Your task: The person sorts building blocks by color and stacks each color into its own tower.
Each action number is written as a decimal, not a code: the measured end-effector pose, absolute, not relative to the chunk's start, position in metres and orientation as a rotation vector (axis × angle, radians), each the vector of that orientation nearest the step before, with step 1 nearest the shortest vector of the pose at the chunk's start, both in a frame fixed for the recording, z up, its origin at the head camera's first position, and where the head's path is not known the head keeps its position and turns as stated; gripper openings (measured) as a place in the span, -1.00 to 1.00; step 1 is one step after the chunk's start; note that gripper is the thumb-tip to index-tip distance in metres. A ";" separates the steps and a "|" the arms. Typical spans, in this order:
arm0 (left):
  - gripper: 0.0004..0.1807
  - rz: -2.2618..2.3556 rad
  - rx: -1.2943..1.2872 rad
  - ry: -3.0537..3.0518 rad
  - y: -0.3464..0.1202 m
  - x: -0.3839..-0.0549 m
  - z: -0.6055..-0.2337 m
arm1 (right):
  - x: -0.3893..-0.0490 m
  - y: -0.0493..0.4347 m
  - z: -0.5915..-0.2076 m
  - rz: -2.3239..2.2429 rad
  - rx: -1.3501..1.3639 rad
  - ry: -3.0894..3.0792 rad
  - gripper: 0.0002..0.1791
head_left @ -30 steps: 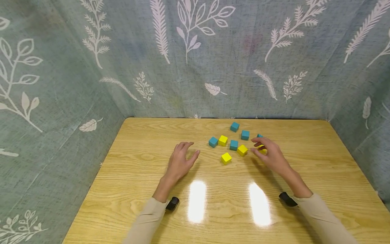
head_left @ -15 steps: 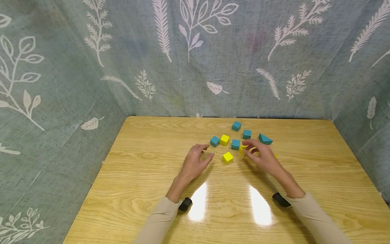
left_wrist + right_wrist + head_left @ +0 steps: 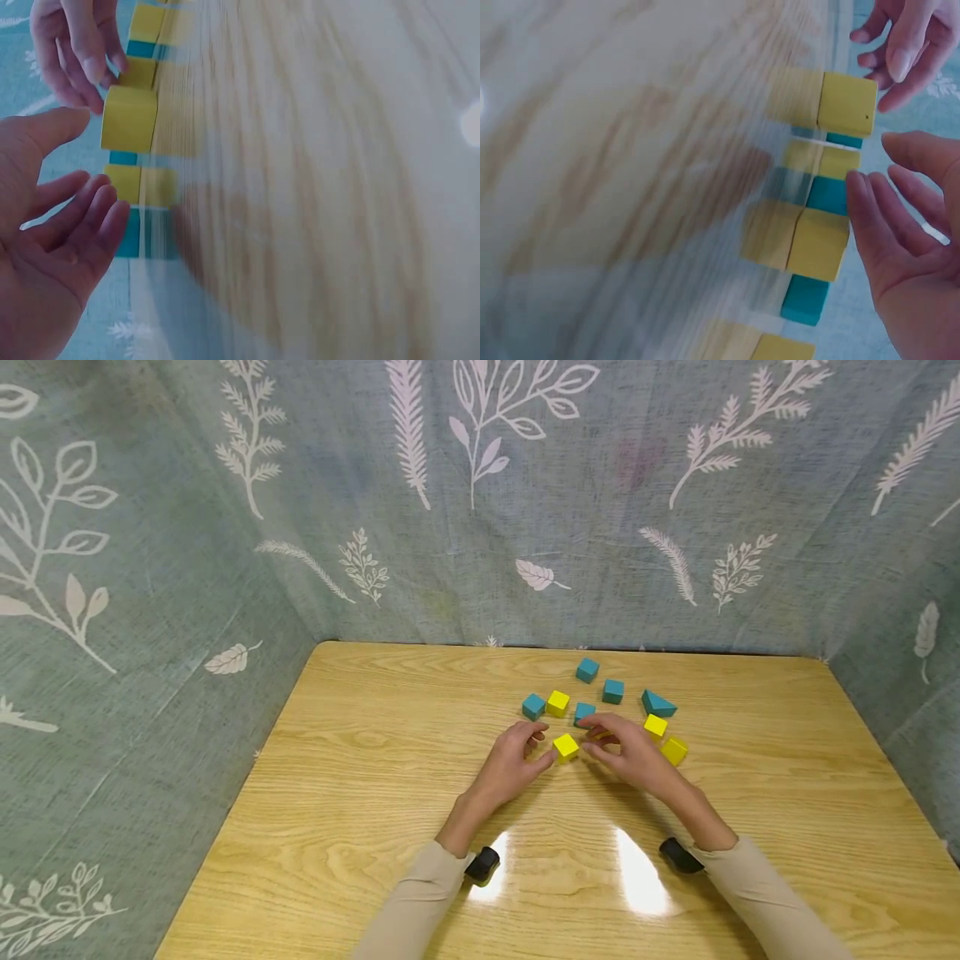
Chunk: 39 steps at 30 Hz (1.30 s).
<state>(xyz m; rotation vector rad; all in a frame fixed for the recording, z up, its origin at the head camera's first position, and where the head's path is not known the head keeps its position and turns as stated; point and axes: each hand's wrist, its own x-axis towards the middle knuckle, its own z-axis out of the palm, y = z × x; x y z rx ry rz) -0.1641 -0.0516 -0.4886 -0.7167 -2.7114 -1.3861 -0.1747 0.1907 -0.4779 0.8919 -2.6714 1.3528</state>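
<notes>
In the head view, a yellow cube [image 3: 566, 747] sits on the wooden table between my two hands. My left hand [image 3: 513, 762] is at its left side, thumb tip right at the cube and fingers loosely bent around nothing. From the other side, my right hand [image 3: 630, 756] hovers with thumb and fingers apart, holding nothing. It partly covers a blue cube [image 3: 584, 713] and mostly hides another yellow one behind its fingers. The left wrist view has the same yellow cube [image 3: 129, 120] just beyond the left thumb. Another yellow cube [image 3: 819, 244] stands beside the right fingertips.
Behind the hands lie a yellow cube [image 3: 558, 703] and blue cubes [image 3: 534, 707], [image 3: 587, 671], [image 3: 612, 691]. Right of them are a blue triangular block [image 3: 659, 703], a yellow cube [image 3: 656, 727] and a yellow block [image 3: 673, 751]. A patterned curtain [image 3: 450, 568] borders the table.
My left hand has moved right, up to the front yellow cube. My right hand has moved left toward it, uncovering the blue triangular block and two yellow blocks. The blocks appear unmoved.
</notes>
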 end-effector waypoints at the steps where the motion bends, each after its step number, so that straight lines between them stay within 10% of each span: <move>1: -0.51 -1.386 -0.724 -2.720 -0.050 -0.164 -0.488 | -0.175 0.190 -0.479 1.354 0.912 -2.674 -0.61; 39: -0.69 -1.417 -0.884 -2.648 -0.072 -0.146 -0.490 | -0.163 0.143 -0.482 1.654 0.960 -2.698 -0.72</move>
